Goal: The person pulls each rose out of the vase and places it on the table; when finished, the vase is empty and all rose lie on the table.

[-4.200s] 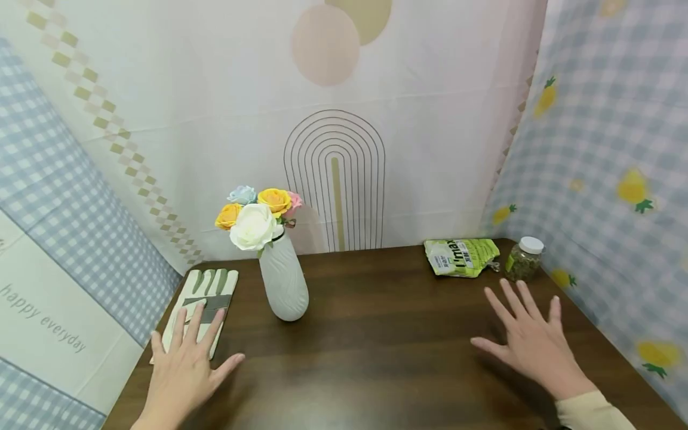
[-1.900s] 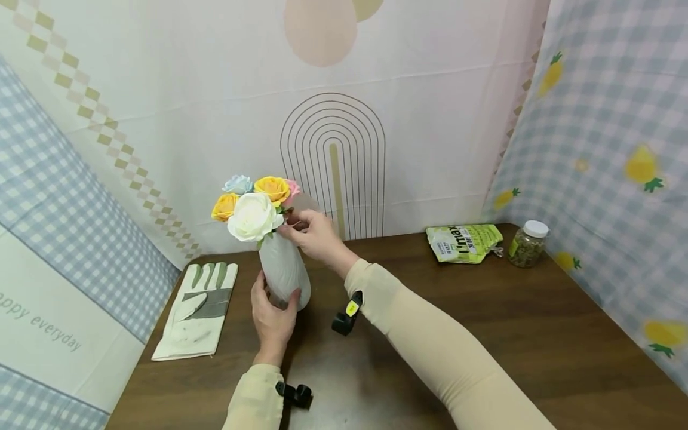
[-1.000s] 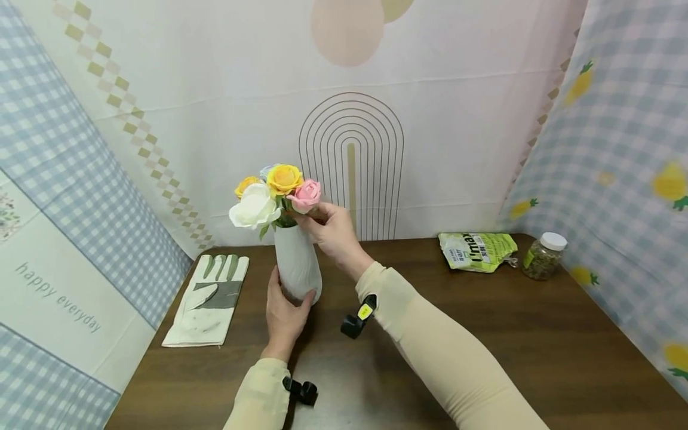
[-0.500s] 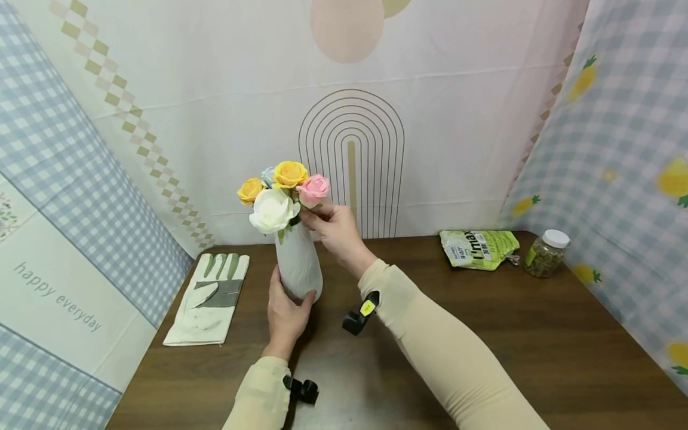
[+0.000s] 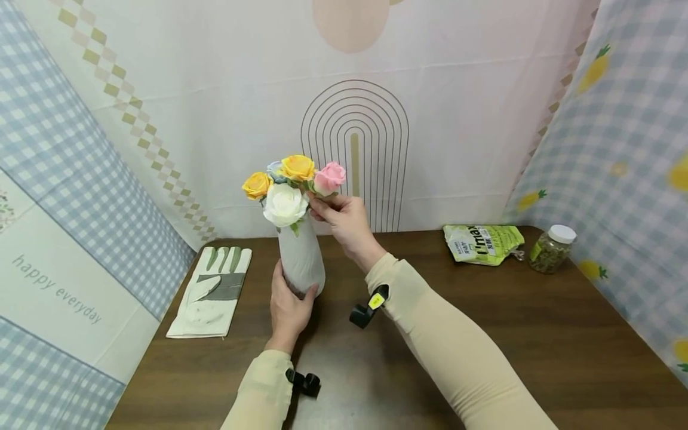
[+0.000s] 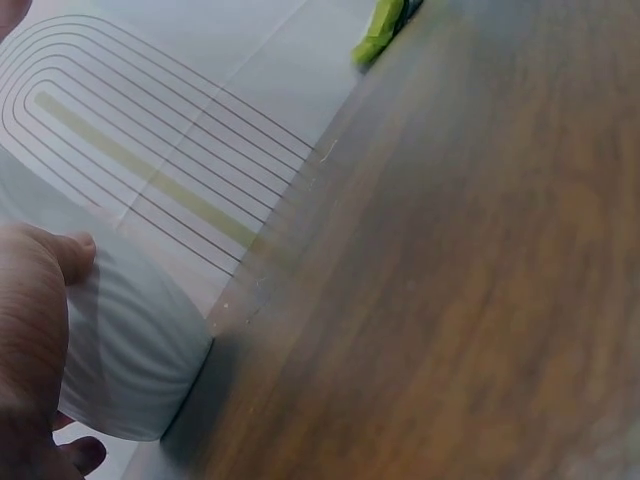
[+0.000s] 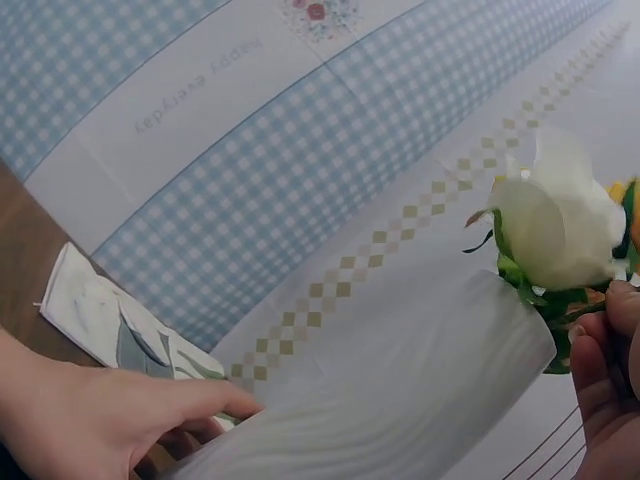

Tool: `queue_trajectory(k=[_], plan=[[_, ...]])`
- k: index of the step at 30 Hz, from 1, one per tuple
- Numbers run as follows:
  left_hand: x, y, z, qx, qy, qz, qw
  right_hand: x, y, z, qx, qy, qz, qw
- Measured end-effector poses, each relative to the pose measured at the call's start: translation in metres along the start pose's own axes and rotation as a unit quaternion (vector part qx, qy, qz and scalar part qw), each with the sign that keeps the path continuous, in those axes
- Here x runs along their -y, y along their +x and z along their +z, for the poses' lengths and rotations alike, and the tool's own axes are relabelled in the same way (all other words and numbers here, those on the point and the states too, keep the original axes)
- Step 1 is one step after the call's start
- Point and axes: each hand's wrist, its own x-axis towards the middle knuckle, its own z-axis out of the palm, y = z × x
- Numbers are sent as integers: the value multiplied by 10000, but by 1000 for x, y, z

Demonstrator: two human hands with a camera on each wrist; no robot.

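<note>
My left hand grips the lower body of a white ribbed vase, thumb on the near right side and fingers round the left. At the vase mouth my right hand pinches the stem of a pink rose, which leans out to the right. A white rose fills the front of the bunch, with two yellow roses and a pale blue rose behind it. The right wrist view shows thumb and fingers on a green stem close beside the vase rim.
A white and grey work glove lies flat left of the vase. At the back right are a crumpled green pouch and a clear jar with a white lid. Printed cloths hang behind and along both sides of the brown table.
Both hands, earlier spread over the table, have come to the vase: the left grips it, the right pinches the pink rose's stem. The pink rose has shifted right, away from the yellow one.
</note>
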Motion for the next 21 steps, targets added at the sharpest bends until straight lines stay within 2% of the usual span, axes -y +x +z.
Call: queue_trajectory(k=[2,5,10,13,21], plan=[[-1,1,0,25,-12,16,10000,1,0,-2,-29,82,-25,10000],[-3,2,0,93,-6,23,10000,5,0,-5,-171,489,0,9987],[-4,5,-1,95,-10,-48,9999,20,2,-10,-304,1021,-346,9937],[-2,5,-2,61,-22,-58,10000,26,2,-15,-373,1088,-417,9925],[0,3,-1,88,-3,-64,9999,31,-3,-43,-744,804,-316,9935]])
